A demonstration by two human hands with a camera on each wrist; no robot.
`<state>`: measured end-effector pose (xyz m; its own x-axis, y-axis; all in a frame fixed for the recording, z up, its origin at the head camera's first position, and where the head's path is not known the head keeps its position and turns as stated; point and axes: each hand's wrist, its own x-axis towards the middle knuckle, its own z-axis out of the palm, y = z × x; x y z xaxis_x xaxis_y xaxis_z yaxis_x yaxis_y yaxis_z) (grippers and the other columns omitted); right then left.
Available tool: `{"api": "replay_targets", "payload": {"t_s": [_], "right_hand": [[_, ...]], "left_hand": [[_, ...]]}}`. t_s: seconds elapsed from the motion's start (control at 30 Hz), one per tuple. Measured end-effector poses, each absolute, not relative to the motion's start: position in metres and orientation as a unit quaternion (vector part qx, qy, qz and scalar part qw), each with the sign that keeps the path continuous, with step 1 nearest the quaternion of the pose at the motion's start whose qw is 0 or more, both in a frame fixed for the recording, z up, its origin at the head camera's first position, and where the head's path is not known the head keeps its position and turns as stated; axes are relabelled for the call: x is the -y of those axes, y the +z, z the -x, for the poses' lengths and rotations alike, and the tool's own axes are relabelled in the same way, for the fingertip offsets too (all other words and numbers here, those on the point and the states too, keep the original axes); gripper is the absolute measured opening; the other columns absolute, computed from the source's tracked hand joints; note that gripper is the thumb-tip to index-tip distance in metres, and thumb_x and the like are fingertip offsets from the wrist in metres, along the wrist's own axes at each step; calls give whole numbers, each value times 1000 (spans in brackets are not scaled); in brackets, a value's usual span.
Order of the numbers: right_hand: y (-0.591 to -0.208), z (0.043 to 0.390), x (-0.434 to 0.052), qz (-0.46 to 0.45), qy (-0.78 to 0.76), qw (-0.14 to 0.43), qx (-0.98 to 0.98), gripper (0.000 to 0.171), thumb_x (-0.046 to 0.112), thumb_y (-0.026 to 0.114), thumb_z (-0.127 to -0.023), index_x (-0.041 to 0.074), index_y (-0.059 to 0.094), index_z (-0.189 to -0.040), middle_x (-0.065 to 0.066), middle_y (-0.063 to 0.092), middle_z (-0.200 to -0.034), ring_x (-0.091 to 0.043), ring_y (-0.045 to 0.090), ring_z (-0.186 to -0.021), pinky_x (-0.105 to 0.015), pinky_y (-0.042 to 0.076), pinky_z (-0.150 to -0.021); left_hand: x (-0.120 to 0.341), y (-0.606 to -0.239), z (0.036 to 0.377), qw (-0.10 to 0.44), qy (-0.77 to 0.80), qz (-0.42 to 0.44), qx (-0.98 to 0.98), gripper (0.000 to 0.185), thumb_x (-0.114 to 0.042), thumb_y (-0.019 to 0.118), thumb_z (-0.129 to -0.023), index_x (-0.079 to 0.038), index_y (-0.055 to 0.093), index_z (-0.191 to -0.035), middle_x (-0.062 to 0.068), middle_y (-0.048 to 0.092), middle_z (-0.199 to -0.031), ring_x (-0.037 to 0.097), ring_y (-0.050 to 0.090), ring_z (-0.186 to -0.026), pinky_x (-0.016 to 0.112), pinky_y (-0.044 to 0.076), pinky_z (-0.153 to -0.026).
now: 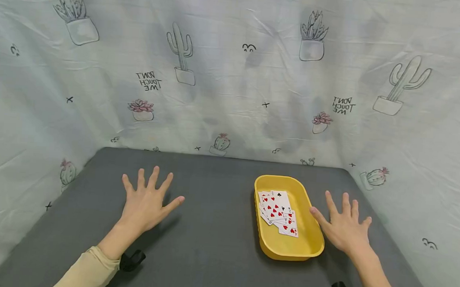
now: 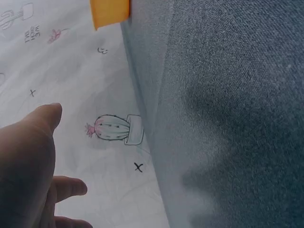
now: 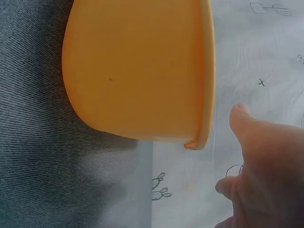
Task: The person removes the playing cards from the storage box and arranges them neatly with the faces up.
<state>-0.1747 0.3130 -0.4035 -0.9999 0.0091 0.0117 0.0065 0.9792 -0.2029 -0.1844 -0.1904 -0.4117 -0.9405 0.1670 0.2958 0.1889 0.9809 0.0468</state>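
My left hand (image 1: 145,206) hovers over the left part of the grey table with its fingers spread and holds nothing. On the right, my right hand (image 1: 345,229) is also spread and bare, just beside the yellow basin (image 1: 313,236); its thumb tip lies near the basin's right rim. Inside the basin, a loose pile of playing cards (image 1: 275,207) lies face up, with hearts and a club showing. The right wrist view has the outer wall of the basin (image 3: 137,71) close by, with the right thumb apart from it. Only a corner of the basin (image 2: 110,12) enters the left wrist view.
The grey tabletop (image 1: 214,212) spreads between and around the hands. A pale cloth (image 1: 233,86) printed with potted cacti hangs behind the table and along both sides. Black wrist straps (image 1: 132,260) sit below the hands.
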Motion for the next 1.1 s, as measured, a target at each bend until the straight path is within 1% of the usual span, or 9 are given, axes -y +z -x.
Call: {"api": "replay_targets", "payload": {"t_s": [0.13, 0.17, 0.27, 0.37, 0.5, 0.67, 0.8, 0.97, 1.1], "right_hand": [[-397, 171, -309, -12, 153, 13, 988, 85, 64, 32, -99, 4, 14, -157, -41, 6, -151, -64, 8, -133, -83, 8, -92], [-394, 170, -307, -18, 178, 14, 984, 83, 60, 34, -101, 0, 17, -155, -41, 11, -150, -63, 15, -131, -81, 15, -93], [-386, 168, -303, -30, 254, 18, 967, 72, 48, 40, -104, -9, 31, -148, -38, 34, -141, -54, 40, -120, -68, 39, -89], [-383, 167, -300, -19, 316, 7, 948, 61, 39, 43, -105, -9, 41, -143, -31, 51, -129, -39, 57, -102, -48, 53, -75], [-385, 164, -297, 20, 409, -25, 912, 52, 31, 47, -105, -7, 47, -140, -24, 61, -117, -31, 60, -84, -36, 54, -63], [-394, 165, -294, 68, 478, -41, 875, 43, 21, 55, -102, -8, 53, -134, -14, 65, -97, -27, 57, -71, -34, 54, -58], [-400, 167, -296, 90, 498, -47, 861, 40, 17, 59, -100, -9, 56, -131, -11, 66, -91, -24, 57, -71, -36, 54, -58], [-406, 167, -298, 111, 528, -63, 840, 42, 17, 61, -98, -8, 56, -132, -9, 67, -95, -22, 59, -74, -33, 56, -61], [-409, 169, -299, 113, 561, -81, 816, 44, 18, 60, -99, -10, 53, -133, -8, 65, -92, -20, 58, -73, -33, 55, -62]], "left_hand": [[187, -410, 187, 153, -28, 102, 983, 88, -77, 39, -89, -13, 41, -151, 27, 27, -153, 57, 16, -137, 77, -4, -102], [185, -409, 188, 155, -29, 106, 982, 88, -77, 39, -90, -13, 42, -150, 27, 28, -153, 57, 18, -137, 76, -2, -103], [180, -406, 190, 157, -42, 123, 979, 87, -75, 38, -91, -10, 43, -149, 26, 31, -152, 54, 21, -137, 74, 4, -105], [171, -405, 190, 157, -65, 142, 975, 86, -73, 39, -92, -9, 45, -148, 25, 33, -151, 50, 26, -137, 72, 10, -107], [152, -402, 188, 148, -113, 171, 967, 81, -69, 41, -95, -6, 47, -146, 22, 37, -150, 45, 33, -135, 66, 20, -108], [120, -397, 187, 122, -199, 205, 951, 72, -61, 44, -98, -5, 49, -143, 18, 42, -148, 38, 41, -132, 58, 35, -105], [88, -390, 193, 91, -256, 234, 934, 61, -54, 45, -101, -7, 53, -140, 12, 48, -143, 31, 45, -130, 50, 43, -101], [45, -381, 206, 42, -312, 281, 907, 47, -43, 50, -102, -10, 57, -135, 7, 53, -137, 23, 49, -126, 42, 46, -99], [13, -377, 221, -12, -384, 314, 868, 43, -36, 54, -102, -9, 57, -134, 5, 56, -133, 17, 54, -119, 31, 48, -94]]}}
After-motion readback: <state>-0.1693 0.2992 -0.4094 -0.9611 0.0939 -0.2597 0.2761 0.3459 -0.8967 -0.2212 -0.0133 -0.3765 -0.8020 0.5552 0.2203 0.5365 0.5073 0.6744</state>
